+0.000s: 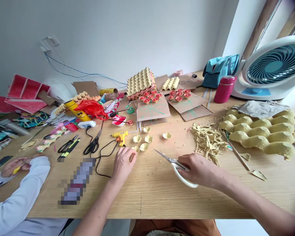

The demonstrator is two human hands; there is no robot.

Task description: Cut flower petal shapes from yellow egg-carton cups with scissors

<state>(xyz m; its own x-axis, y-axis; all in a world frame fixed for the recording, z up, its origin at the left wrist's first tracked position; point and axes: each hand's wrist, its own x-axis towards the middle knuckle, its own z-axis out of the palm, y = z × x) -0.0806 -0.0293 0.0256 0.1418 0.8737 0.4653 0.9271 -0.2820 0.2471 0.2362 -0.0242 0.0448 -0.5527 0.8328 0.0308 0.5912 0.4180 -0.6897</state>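
Observation:
My right hand point(195, 168) grips a pair of scissors point(173, 160) with white handles; their blades are slightly parted and point up-left over the table. My left hand point(125, 160) rests low over the table, fingers bent and closed at a yellow egg-carton cup point(137, 148) that they partly cover. Close beyond it sit several more petal-shaped cups, among them one cup point(144, 147) just to the right and a lone cup point(166, 135) farther right. A yellow glue gun point(121, 137) lies just past my left hand.
Paper scraps point(206, 141) are heaped right of centre, beside egg trays point(263, 129). Red flowers point(151, 96) stand on cardboard point(153, 111) at the back. Black scissors point(92, 144) and a cable lie left. A co-worker's sleeve point(29, 186) reaches in at far left. A fan point(272, 68) stands right.

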